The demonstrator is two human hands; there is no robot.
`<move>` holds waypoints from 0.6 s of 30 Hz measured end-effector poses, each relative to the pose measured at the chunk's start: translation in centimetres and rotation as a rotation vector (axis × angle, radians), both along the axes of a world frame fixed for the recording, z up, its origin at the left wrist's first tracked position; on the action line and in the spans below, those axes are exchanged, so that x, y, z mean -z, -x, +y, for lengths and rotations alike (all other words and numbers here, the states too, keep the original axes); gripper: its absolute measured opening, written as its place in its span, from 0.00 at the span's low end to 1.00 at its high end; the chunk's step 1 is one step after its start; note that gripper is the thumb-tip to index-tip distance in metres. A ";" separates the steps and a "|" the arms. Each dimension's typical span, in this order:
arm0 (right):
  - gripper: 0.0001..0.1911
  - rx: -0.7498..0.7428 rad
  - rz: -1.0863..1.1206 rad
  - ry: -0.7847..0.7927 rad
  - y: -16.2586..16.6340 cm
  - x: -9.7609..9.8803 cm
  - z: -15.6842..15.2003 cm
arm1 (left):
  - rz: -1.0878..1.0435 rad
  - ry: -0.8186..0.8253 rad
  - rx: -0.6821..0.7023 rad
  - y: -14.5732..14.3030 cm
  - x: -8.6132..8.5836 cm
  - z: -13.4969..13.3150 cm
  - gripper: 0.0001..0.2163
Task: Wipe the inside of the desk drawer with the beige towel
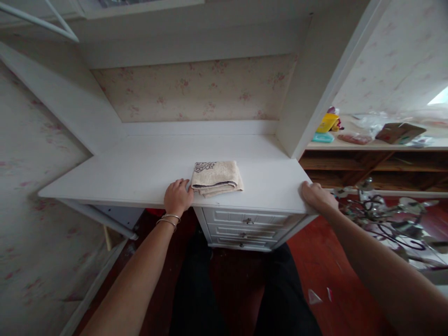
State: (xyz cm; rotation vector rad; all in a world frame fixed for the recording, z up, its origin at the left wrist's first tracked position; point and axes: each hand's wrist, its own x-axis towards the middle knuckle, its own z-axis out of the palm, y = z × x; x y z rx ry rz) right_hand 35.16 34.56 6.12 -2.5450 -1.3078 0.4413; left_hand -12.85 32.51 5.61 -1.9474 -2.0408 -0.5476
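A white table [150, 151] stood against floral wallpaper [217, 88], with upright side panels and a cabinet [196, 42] above it. Below its right part were three white drawers [243, 227] with small knobs. The floor [311, 261] was dark red, with some scraps on it. On the right, a low wooden shelf [381, 163] carried a yellow item [328, 123], clear plastic and an open cardboard box [399, 133]; in front of it was a chandelier [395, 221] with curling dark arms.

The cloth [217, 175] lay on the table near the front edge, folded into a thick, layered rectangle. It was beige, with a dark scroll pattern at its far left corner and a dark line along one fold.

The left hand [178, 196] rested on the front edge just beside the cloth, its grip loose and fingers spread. The right hand [319, 197] lay at the right front corner; whether its grip was clamped there could not be told, the fingers being partly hidden.
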 end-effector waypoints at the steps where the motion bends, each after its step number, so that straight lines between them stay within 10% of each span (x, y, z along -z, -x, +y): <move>1: 0.38 0.005 -0.007 0.020 0.2 -0.2 0.0 | -0.003 -0.006 0.001 0.0 0.1 0.0 0.19; 18: 0.37 0.036 -0.043 0.037 0.5 -0.7 -0.3 | -0.038 -0.063 -0.026 0.1 1.0 0.0 0.19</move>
